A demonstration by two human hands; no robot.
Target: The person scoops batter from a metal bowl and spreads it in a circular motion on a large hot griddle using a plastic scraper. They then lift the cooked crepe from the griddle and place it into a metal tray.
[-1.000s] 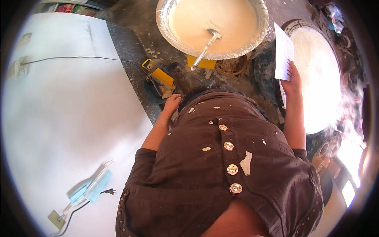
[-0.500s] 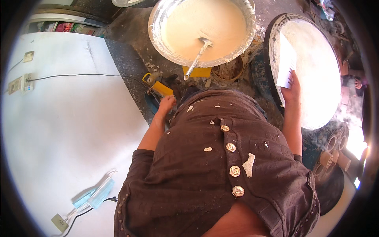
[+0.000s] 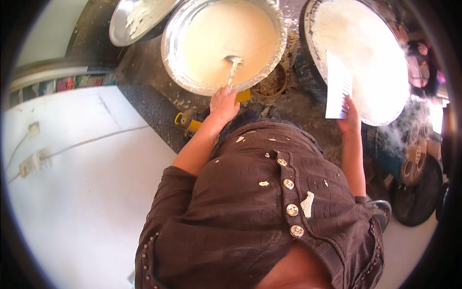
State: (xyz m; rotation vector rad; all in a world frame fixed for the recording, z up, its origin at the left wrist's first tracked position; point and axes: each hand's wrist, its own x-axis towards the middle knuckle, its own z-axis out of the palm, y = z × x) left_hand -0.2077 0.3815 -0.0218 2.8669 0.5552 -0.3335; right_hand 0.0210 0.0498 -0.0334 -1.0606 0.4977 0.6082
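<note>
My left hand [image 3: 224, 103] is closed round the handle end of a metal ladle [image 3: 233, 72]. The ladle's bowl rests in pale cream batter, inside a wide metal basin [image 3: 174, 72] with a batter-smeared rim. In my right hand [image 3: 351, 118] is a flat white scraper [image 3: 337, 91] with a row of dark slits, gripped at its lower edge. It stands over the near left edge of a large round griddle [image 3: 373, 62], whose surface is covered by a pale layer. Glare washes out much of the griddle.
Steam rises at the griddle's right, beside perforated round briquettes [image 3: 413, 161]. Another metal basin [image 3: 139, 21] stands at the far left. A yellow-handled tool [image 3: 192, 124] lies below my left forearm. The white wall [image 3: 86, 192] at left carries sockets and a cord.
My left hand has moved up and right from beside the yellow tool and taken hold of the ladle's handle. My right hand still holds the scraper by the griddle. The view has shifted.
</note>
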